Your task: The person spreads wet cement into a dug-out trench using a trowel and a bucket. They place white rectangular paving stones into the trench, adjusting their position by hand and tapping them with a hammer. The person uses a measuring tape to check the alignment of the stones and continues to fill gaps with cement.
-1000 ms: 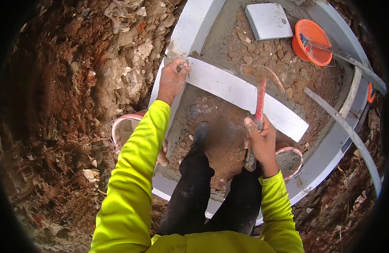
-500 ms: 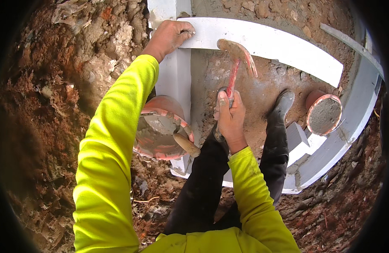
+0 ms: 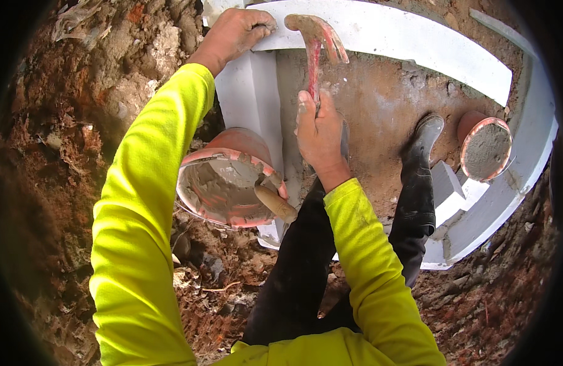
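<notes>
My right hand (image 3: 321,134) grips a claw hammer (image 3: 314,67) by its red handle. The hammer's head is dirty with mud and hangs close to a long white slab (image 3: 385,33). My left hand (image 3: 233,36) rests at the left end of that slab, its fingers curled together. Whatever those fingers may hold is hidden. Below the left hand runs a pale wall of blocks (image 3: 248,91). Beside the wall stands an orange bucket (image 3: 239,143) of wet grey mortar, and a wooden-handled trowel (image 3: 275,203) leans at its rim.
A smaller bucket of mortar (image 3: 486,149) stands at the right, next to a loose white block (image 3: 446,186). A curved pale block wall (image 3: 525,165) bounds that side. Rough reddish earth (image 3: 62,152) rises on the left. My boots (image 3: 428,137) stand on muddy ground.
The hammer and my right hand have moved up and left, nearer the slab's left end. My left hand remains at that end while the whole view has shifted slightly.
</notes>
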`<state>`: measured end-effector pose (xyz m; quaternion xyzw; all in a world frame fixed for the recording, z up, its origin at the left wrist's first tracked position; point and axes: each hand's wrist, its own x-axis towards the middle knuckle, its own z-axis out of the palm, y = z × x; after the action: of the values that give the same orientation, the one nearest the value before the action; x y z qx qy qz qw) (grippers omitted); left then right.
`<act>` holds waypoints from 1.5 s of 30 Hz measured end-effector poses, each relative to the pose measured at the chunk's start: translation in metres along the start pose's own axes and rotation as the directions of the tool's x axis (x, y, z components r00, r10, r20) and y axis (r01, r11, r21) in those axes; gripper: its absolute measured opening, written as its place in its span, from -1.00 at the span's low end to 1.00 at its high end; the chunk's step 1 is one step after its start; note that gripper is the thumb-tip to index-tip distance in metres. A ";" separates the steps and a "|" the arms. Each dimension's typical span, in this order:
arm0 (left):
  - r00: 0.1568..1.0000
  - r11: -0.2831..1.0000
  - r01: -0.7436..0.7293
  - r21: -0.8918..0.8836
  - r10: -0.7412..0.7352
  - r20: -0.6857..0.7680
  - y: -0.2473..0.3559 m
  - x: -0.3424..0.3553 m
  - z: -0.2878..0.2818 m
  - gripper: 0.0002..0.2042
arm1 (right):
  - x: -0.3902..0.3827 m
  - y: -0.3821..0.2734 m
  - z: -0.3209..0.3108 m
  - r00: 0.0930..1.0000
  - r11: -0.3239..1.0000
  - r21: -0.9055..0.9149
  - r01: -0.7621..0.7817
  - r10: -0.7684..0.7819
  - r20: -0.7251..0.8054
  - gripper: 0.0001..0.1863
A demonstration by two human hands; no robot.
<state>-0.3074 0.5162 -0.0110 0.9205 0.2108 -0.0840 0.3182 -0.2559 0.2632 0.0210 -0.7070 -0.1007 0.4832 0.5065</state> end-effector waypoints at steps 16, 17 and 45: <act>0.996 0.988 0.031 -0.153 -0.043 -0.077 -0.012 -0.010 0.001 -0.86 | 0.002 0.001 0.013 1.000 1.000 0.025 0.011 -0.010 -0.030 -0.73; 0.998 0.985 0.019 -0.170 -0.030 -0.062 -0.011 -0.009 0.003 -0.86 | 0.002 0.001 0.011 1.000 1.000 0.021 0.015 -0.014 -0.028 -0.73; 0.996 0.998 0.032 -0.057 -0.037 -0.079 -0.009 -0.014 0.012 -0.83 | 0.009 -0.003 0.014 0.999 0.995 -0.093 0.022 -0.025 -0.026 -0.73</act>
<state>-0.3241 0.5106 -0.0219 0.9101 0.2414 -0.0465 0.3334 -0.2613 0.2792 0.0180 -0.7351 -0.1243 0.4622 0.4801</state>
